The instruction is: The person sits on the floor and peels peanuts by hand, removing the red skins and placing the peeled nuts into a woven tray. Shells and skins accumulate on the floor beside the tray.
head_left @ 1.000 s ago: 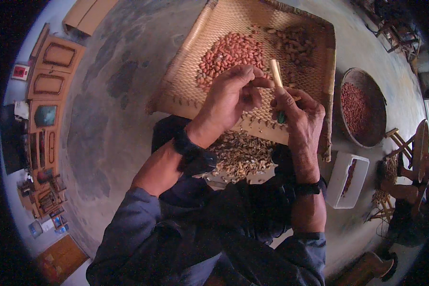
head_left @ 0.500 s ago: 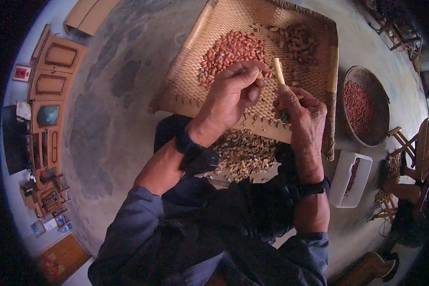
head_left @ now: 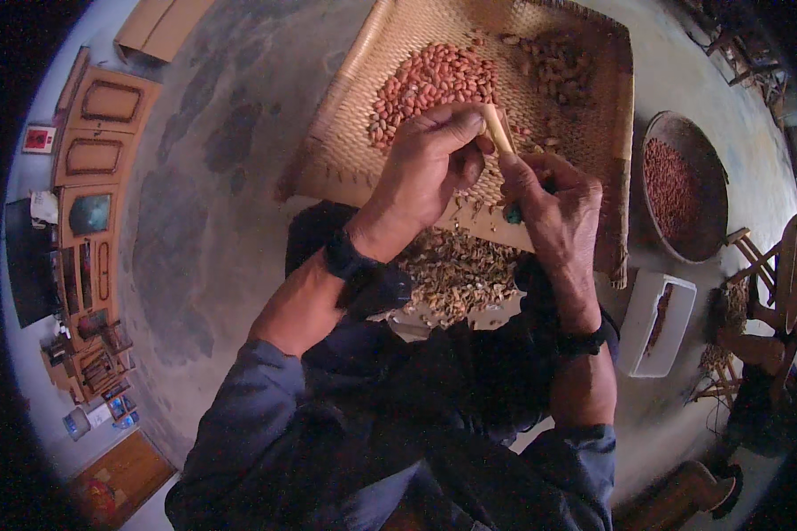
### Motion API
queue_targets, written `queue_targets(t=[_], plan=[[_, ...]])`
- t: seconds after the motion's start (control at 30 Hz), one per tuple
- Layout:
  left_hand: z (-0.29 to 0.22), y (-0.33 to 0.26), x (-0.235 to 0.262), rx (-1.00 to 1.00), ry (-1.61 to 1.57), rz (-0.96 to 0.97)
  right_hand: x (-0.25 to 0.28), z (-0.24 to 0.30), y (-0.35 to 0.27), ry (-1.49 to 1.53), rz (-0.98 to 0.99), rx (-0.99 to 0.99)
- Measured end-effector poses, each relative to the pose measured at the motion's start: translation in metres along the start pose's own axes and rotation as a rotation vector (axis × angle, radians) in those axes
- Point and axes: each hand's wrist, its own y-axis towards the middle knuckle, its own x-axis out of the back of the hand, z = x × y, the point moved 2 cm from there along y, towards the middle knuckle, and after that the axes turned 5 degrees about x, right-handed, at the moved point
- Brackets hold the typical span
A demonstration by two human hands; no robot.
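Over a woven basket tray (head_left: 336, 181), my left hand (head_left: 429, 164) is closed in a pinch, with what looks like a peanut, mostly hidden, at its fingertips. My right hand (head_left: 553, 199) is wrapped round a pale split bamboo stick (head_left: 499, 131). The stick's forked tip meets my left thumb and fingers. Something dark green shows under the right fingers. Behind my left hand lies a heap of reddish shelled peanuts (head_left: 434, 80). Unshelled peanuts (head_left: 558, 71) are gathered at the tray's far right.
Broken shells (head_left: 460, 274) are piled below the tray's near edge, between my legs. To the right stand a round basket (head_left: 713, 212) of peanuts and a white foam box (head_left: 638, 345). Another person's arm (head_left: 757, 350) shows at the far right. Wooden cabinets (head_left: 93, 199) line the left wall.
The stick has tilted to the left, and its tip has come against my left fingertips. My hands have drawn closer together. The view has shifted slightly.
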Motion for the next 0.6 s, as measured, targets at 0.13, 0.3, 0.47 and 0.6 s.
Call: queue_targets(t=[0.13, 0.3, 0.47, 0.6], plan=[[0.003, 0.002, 0.001, -0.004, -0.069, -0.048, 0.002, 0.002, 0.002, -0.008, 0.004, -0.040], [-0.004, -0.002, 0.001, -0.010, -0.022, 0.024, 0.013, 0.004, 0.004, 0.027, -0.061, -0.116], [-0.003, -0.002, -0.001, 0.014, -0.029, 0.037, 0.012, -0.003, 0.004, 0.046, -0.073, -0.100], [0.002, 0.002, 0.005, -0.074, -0.054, 0.049, 0.009, -0.004, 0.006, -0.002, -0.045, -0.057]])
